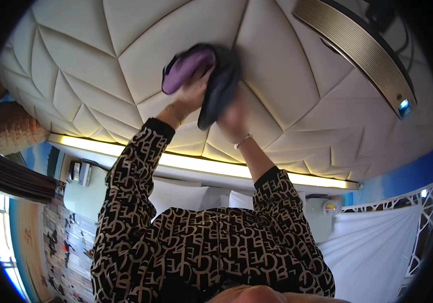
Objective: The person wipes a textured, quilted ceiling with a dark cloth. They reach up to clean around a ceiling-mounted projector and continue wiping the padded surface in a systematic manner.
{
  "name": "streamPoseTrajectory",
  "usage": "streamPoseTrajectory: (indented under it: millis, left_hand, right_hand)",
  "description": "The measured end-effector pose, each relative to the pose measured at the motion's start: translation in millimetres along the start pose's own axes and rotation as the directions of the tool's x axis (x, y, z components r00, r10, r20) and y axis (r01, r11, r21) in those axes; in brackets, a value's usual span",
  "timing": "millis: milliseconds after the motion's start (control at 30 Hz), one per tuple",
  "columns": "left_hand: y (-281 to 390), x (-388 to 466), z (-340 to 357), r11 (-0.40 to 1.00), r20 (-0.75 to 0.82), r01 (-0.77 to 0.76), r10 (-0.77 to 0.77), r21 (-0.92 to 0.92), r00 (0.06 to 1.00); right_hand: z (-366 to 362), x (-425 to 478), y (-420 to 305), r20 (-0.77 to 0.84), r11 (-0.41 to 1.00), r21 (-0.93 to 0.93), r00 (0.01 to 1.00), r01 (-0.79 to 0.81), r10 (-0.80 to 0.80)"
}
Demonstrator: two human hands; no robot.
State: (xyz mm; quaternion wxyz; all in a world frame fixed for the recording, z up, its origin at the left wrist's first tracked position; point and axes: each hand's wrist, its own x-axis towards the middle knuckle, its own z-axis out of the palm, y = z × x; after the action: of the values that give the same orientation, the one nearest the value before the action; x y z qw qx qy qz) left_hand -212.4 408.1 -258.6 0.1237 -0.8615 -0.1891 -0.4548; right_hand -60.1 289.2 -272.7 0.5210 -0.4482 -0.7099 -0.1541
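A soft black item with a purple inner side (pixel 222 81) is held up in front of the padded cream wall panels (pixel 163 64). Motion blur and its folded shape leave unclear exactly what it is. My left hand (pixel 195 91) grips it between the purple part and the black part, with some fingers hidden in the fold. On the black part's lower right side is my right hand (pixel 234 115), strongly blurred, with a bracelet (pixel 243 141) at the wrist. Both arms reach out in black sleeves with a light pattern.
A gold ribbed air conditioner (pixel 353 49) hangs at upper right. A lit strip (pixel 201 163) runs along the panels' edge above white pillows (pixel 178 195). A telephone (pixel 80 172) stands on a bedside table (pixel 84 193) at left. White cloth (pixel 372 238) hangs beside a white lattice frame (pixel 423 227) at right.
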Motion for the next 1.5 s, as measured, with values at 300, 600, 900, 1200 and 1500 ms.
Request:
streamPoseTrajectory:
  millis: [300, 600, 900, 1200, 1500]
  left_hand:
    - [32.8, -15.4, 1.4, 0.998, 0.108, 0.027, -0.034, 0.060, 0.994]
    - [47.7, -26.5, -1.2, 0.988, 0.215, 0.098, -0.122, 0.119, 0.969]
    - [42.3, -2.4, 17.4, 0.974, -0.087, 0.225, -0.222, 0.027, 0.971]
    - [118.4, -44.1, 73.0, 0.816, 0.596, 0.435, -0.144, -0.381, 0.790]
    - [73.6, -54.1, 92.6, 0.930, -0.237, 0.340, -0.364, -0.139, 0.901]
  right_hand:
    - [-18.0, -102.1, -38.3, 0.173, 0.850, 0.268, 0.891, -0.453, 0.420]
    - [-62.2, 4.4, -9.9, -0.191, 0.990, -0.139, 0.981, 0.018, -0.045]
    - [-78.2, 88.0, 54.7, 0.028, 0.751, -0.589, 0.937, 0.297, -0.348]
    - [-51.2, 76.8, 58.5, 0.116, 0.693, -0.624, 0.920, 0.361, -0.374]
    - [-35.2, 65.7, 72.2, 0.089, 0.701, -0.584, 0.891, 0.409, -0.446]
